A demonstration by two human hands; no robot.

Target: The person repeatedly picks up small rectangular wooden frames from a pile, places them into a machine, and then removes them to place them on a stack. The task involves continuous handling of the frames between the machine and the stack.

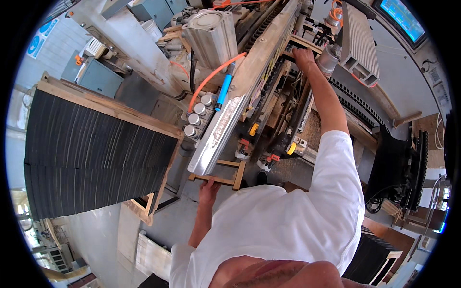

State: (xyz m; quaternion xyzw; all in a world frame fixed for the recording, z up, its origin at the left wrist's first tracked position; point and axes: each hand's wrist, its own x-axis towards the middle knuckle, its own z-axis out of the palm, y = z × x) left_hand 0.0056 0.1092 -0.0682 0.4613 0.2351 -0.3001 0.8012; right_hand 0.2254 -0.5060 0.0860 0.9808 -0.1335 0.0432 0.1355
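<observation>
Low at the machine's near end, my left hand (208,191) is closed round the near bar of a small wooden frame (237,175). Part of this frame is hidden beneath the machine's metal beam (211,146). My right arm stretches far forward over the machine. At its end, my right hand (303,58) has its fingers curled over the edge of a second frame (309,44), with pale wood and a dark edge, lying across the rails. A grey metal cylinder (328,60) stands just right of that hand.
Dark panels are stacked in a large pile (96,153) at the left. A blue marker (224,91) rests against the beam beside an orange hose (206,79). Rails with yellow clamps (291,148) run ahead of me. A screen (402,19) is at upper right, and a black chain guard (389,168) stands at right.
</observation>
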